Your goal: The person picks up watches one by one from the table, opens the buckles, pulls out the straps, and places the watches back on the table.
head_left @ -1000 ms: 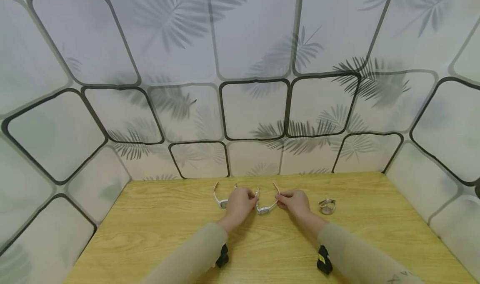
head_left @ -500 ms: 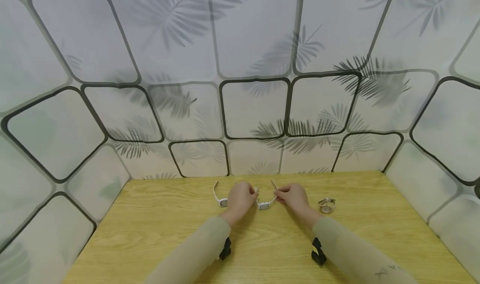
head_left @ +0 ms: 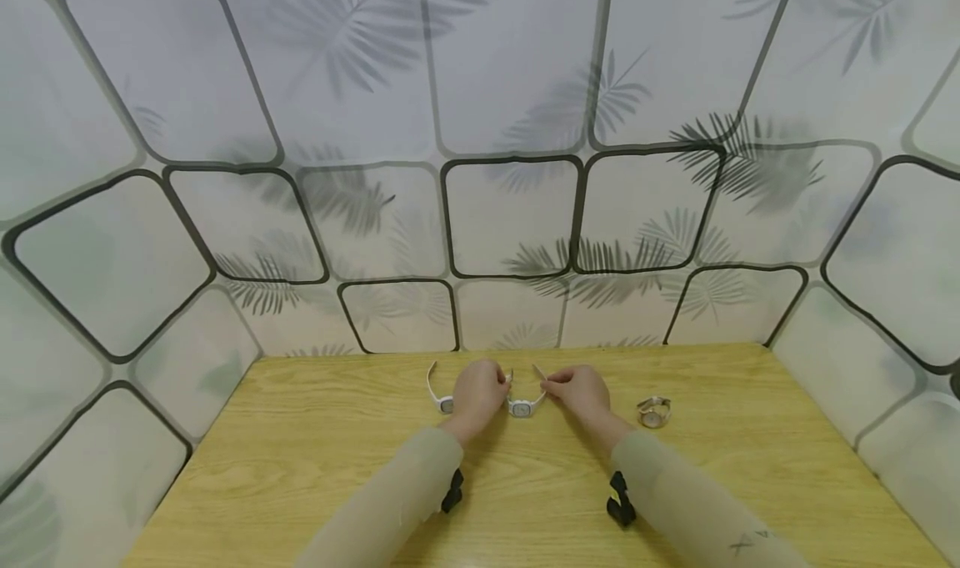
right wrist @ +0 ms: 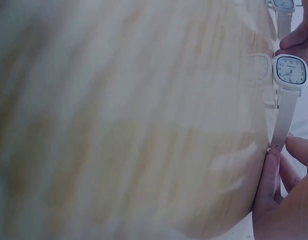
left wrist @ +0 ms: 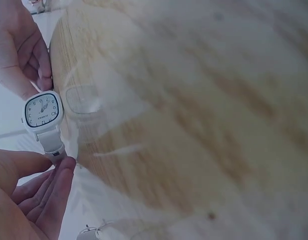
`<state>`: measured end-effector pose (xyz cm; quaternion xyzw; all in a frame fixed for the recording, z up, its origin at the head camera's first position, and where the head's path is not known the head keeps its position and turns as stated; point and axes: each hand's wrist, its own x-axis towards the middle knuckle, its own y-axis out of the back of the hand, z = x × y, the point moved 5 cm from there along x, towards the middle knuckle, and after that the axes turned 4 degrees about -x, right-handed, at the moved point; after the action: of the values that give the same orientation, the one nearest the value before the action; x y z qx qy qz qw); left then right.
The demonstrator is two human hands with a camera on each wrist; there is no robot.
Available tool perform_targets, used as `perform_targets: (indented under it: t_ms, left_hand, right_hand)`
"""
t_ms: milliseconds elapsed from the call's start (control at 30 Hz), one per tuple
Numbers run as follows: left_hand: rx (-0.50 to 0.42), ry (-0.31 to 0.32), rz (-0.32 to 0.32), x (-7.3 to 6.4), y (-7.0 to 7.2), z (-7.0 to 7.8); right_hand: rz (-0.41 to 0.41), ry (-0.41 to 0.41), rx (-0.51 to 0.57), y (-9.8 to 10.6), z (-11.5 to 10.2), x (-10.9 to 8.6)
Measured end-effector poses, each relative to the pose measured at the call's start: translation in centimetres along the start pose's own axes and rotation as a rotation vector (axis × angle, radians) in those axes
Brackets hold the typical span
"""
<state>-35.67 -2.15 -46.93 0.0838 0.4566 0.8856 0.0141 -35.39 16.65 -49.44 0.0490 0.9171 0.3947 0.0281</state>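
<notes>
A white wristwatch (head_left: 521,408) with a squarish dial stands on the wooden table between both hands, its strap spread to either side. My left hand (head_left: 477,397) pinches the buckle end of the strap, seen closer in the left wrist view, where the watch dial (left wrist: 43,110) faces the camera. My right hand (head_left: 581,393) pinches the other strap end between thumb and fingers; in the right wrist view that strap (right wrist: 285,117) runs down to the fingertips. A second white wristwatch (head_left: 444,403) lies left of my left hand, partly hidden behind it.
A gold-toned metal wristwatch (head_left: 654,413) sits on the table to the right of my right hand. The wooden table (head_left: 315,468) meets a wall (head_left: 510,218) with a leaf-and-frame pattern at its back edge. More patterned wall flanks both sides.
The middle white watch has shifted slightly left and farther back, with both hands holding its strap. My right hand has come nearer to the left hand. The other watches stay put.
</notes>
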Motion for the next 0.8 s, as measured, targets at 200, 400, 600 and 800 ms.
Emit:
perform_targets:
  t_ms: [200,400,600,800]
  left_hand:
    - [-0.003,0.019,-0.008,0.17,-0.1,0.04]
    - [-0.011,0.047,-0.012,0.28,-0.25,-0.03]
    - [0.005,0.078,-0.009,0.36,-0.23,-0.25]
    - [-0.004,0.069,0.003,0.59,0.13,-0.2]
  right_hand:
    - [-0.015,-0.039,-0.022,0.06,0.02,0.11]
    - [-0.029,-0.071,-0.03,-0.14,0.14,0.24]
    - [-0.034,-0.092,-0.032,-0.36,0.02,0.21]
    - [-0.038,-0.104,-0.019,-0.36,-0.18,0.5]
